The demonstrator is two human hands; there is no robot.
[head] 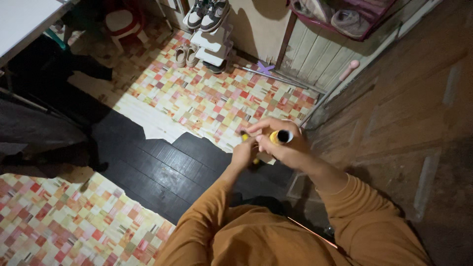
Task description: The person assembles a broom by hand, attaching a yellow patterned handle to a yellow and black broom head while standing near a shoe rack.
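Overhead, right hand (pixel 286 145) gripping yellow tube (pixel 280 137), left hand (pixel 245 152) closed on its end, checkered mat's torn edge (pixel 162 135) beneath

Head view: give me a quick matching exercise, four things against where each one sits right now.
Things:
1. yellow tube
2. sneakers
3. beige shoes
4. red stool

Places:
A. on the patterned floor beside the white rack
B. top left, by the table
C. in the right hand
D. on top of the white rack

Pairs: 1-C, 2-D, 3-A, 4-B
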